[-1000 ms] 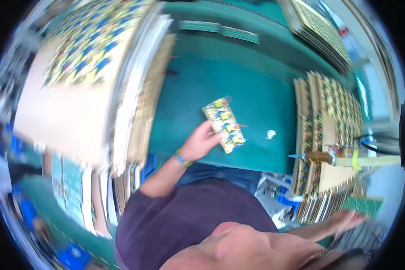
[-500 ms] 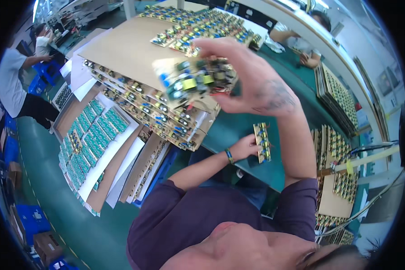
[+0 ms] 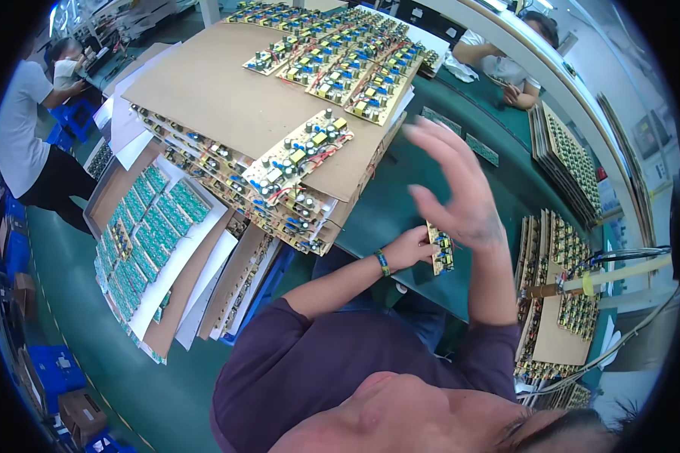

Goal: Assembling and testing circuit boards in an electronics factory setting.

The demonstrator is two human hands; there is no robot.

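My left hand (image 3: pixel 409 248), with a band at the wrist, grips a small yellow circuit board (image 3: pixel 440 248) on edge above the green table (image 3: pixel 400 198). My right hand (image 3: pixel 461 192) is raised in the air with its fingers spread and holds nothing. To its left a panel of populated circuit boards (image 3: pixel 298 155) lies on a brown cardboard sheet (image 3: pixel 204 90). The sheet tops a tall stack of board layers. Several more panels (image 3: pixel 340 53) lie in a row at the sheet's far end.
A tray of green boards (image 3: pixel 143 226) sits low at the left beside the stack. Upright stacks of boards (image 3: pixel 567 249) stand at the right. A co-worker (image 3: pixel 506 57) sits across the table. Another person (image 3: pixel 30 143) stands at far left near blue crates (image 3: pixel 53 370).
My right hand held the board panel over the stack half a second ago. The panel now lies on the cardboard and the hand has drawn back right, open. The left hand kept its small board.
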